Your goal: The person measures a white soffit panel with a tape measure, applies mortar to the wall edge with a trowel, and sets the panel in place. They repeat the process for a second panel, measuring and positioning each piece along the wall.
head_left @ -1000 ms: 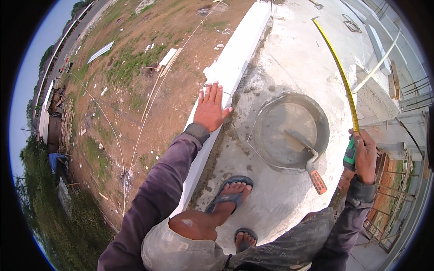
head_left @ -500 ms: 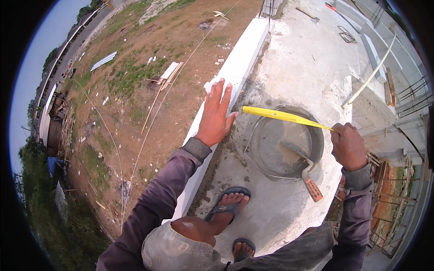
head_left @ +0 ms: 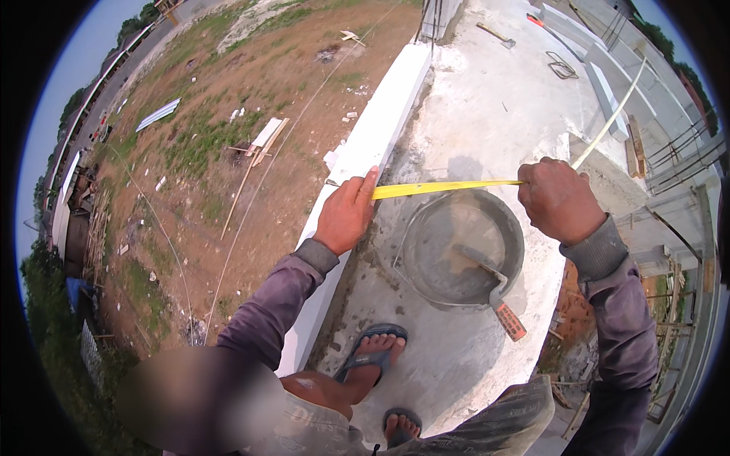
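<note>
A yellow tape measure [head_left: 441, 187] stretches between my two hands above the mortar bucket. My left hand [head_left: 344, 215] is closed on the blade near its end, over the top of the white block wall [head_left: 380, 114]; the metal tip shows just left of the fingers. My right hand [head_left: 561, 199] is a fist around the other end, and the case, if it is there, is hidden in the palm. Below the tape stands a round black bucket [head_left: 518, 247] of grey mortar. A trowel [head_left: 508, 319] rests over its rim, blade in the mortar and orange handle outside.
My sandalled feet [head_left: 376, 353] stand on the concrete slab [head_left: 426, 380]. To the right the slab ends at a drop. A hammer [head_left: 496, 35], a bent wire piece [head_left: 561, 65] and white blocks [head_left: 606, 90] lie farther off. Left of the wall is lower, grassy dirt ground [head_left: 190, 197].
My left hand has gone from open fingers on the wall to gripping the tape's end. My right hand has risen and moved left, and the tape now reaches across to the wall.
</note>
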{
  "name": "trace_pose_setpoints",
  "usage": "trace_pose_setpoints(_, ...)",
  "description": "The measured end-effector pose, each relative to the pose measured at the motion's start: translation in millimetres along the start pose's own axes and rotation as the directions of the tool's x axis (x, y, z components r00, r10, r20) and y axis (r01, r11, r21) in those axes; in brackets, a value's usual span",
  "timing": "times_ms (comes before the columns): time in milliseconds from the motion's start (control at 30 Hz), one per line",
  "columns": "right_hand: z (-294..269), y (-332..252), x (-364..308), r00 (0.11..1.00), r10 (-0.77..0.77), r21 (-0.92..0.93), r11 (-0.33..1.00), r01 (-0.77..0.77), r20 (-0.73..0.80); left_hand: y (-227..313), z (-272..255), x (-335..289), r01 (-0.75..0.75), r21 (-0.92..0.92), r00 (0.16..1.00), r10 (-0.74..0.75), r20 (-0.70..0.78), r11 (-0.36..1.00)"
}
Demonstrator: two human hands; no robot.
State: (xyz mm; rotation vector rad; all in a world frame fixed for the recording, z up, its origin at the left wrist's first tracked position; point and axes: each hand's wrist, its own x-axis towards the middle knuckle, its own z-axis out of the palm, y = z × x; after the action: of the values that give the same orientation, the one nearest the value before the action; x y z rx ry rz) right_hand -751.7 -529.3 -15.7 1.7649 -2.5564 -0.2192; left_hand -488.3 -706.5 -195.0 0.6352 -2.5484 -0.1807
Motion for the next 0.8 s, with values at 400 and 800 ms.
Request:
trace_pose_setpoints(400, -33.7, 144.0, -10.0, 0.979, 0.052, 0.140, 0.990, -0.024, -0.199, -129.4, 10.5, -25.4, 0.194, 0.021, 0.970, -0.188, -0.156, 0.981)
trace_pose_setpoints(800, 19.9, -59.1, 40.3, 0.668, -0.263, 0.154, 0.854, 0.498, -0.696, -118.5, 60.4, 8.0, 0.538, -0.170, 0.813, -0.562, -0.153, 0.825)
